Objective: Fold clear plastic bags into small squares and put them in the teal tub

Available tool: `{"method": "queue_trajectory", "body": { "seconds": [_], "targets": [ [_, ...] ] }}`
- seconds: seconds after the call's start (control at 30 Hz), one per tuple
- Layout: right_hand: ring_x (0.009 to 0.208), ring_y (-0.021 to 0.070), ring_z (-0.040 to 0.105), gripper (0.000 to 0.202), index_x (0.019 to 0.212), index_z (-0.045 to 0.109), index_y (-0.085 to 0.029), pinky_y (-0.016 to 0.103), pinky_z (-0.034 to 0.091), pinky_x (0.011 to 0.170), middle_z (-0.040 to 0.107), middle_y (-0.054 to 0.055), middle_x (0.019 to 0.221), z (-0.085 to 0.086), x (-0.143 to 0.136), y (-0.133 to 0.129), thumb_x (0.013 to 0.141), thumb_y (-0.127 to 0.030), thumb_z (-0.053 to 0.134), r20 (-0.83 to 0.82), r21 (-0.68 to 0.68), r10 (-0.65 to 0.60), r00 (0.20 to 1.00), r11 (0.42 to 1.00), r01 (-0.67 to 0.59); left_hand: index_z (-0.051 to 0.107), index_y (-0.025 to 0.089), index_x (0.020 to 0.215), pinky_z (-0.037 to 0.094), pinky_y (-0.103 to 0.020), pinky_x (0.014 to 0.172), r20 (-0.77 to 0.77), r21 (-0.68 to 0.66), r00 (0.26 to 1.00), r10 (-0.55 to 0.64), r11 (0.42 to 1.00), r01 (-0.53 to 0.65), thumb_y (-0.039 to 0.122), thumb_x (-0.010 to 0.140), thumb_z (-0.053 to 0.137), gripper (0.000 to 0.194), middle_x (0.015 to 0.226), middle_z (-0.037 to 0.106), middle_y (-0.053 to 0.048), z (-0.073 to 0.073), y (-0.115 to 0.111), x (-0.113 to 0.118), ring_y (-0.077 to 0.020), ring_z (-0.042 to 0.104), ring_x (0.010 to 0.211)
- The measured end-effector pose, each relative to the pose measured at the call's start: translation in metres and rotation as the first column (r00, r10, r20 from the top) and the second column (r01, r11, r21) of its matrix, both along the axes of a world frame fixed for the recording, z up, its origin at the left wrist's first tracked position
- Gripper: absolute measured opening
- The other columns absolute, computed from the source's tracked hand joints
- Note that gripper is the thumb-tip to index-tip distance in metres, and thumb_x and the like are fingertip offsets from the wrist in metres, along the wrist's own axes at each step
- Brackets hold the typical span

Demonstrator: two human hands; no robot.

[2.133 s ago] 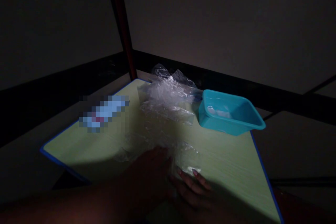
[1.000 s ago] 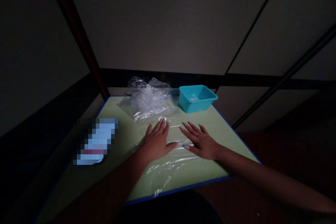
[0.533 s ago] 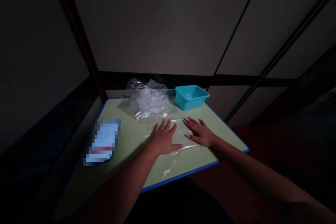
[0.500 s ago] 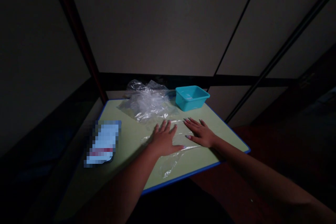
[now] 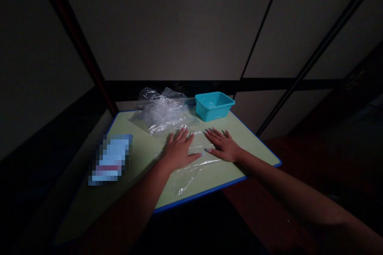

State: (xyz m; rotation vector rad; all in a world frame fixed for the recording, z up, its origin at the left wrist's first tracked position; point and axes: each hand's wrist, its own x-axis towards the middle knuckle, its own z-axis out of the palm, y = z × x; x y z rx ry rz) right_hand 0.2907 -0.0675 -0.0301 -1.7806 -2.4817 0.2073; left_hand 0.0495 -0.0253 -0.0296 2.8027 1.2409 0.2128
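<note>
A clear plastic bag (image 5: 191,172) lies flattened on the light green table (image 5: 140,155). My left hand (image 5: 179,151) rests palm down on its left part, fingers spread and thumb pointing right. On the right part lies my right hand (image 5: 223,147), also flat with its fingers stretched out. Neither hand grips anything. Just beyond my left fingertips sits a loose pile of crumpled clear plastic bags (image 5: 163,111). Parts of the flattened bag are hidden under both hands.
A turquoise plastic basket (image 5: 212,107) stands at the back right of the table. A blurred-out, pale rectangular item (image 5: 110,159) is at the left edge. Blue edging (image 5: 206,192) borders the table. Behind it rise panelled doors (image 5: 173,28).
The whole view has shifted slightly, so the table and the things on it appear a little further left and up. Both hands stay flat on the bag, with little visible movement.
</note>
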Motion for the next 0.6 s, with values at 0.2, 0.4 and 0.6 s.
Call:
{"method": "queue_trajectory", "body": {
  "seconds": [0.2,0.4,0.6],
  "targets": [
    [0.149,0.0297,-0.002,0.078,0.156,0.003,-0.02,0.066,-0.005,0.11,-0.006,0.014,0.161,0.008,-0.006,0.006,0.096,-0.059,0.034,0.032,0.009,0.096,0.995,0.995,-0.096,0.032,0.017,0.151,0.018,-0.058,0.115,-0.007,-0.012,0.999,0.033,0.999,-0.033,0.057,0.096,0.036,0.067,0.158,0.026,-0.014,-0.01,0.005,0.001,-0.0274,0.019,0.148],
    [0.148,0.0347,0.001,0.085,0.156,0.007,-0.02,0.066,0.002,0.112,0.005,0.014,0.161,0.013,-0.017,0.014,0.092,-0.07,0.033,0.046,-0.099,0.357,0.933,0.931,-0.352,0.03,0.018,0.151,0.022,-0.061,0.111,-0.016,-0.011,0.995,0.098,0.995,-0.099,0.047,0.097,0.037,0.062,0.158,0.025,-0.017,-0.01,0.002,0.002,-0.03,0.02,0.147],
    [0.146,0.0395,-0.008,0.084,0.155,0.018,-0.024,0.07,-0.004,0.109,-0.004,0.015,0.16,0.013,-0.009,0.015,0.09,-0.074,0.032,0.019,-0.168,0.415,0.91,0.898,-0.406,0.034,0.025,0.149,0.016,-0.054,0.116,-0.013,-0.007,0.999,0.036,0.999,-0.036,0.042,0.097,0.04,0.055,0.158,0.029,-0.01,-0.002,0.008,0.015,-0.025,0.021,0.148]
  ]
}}
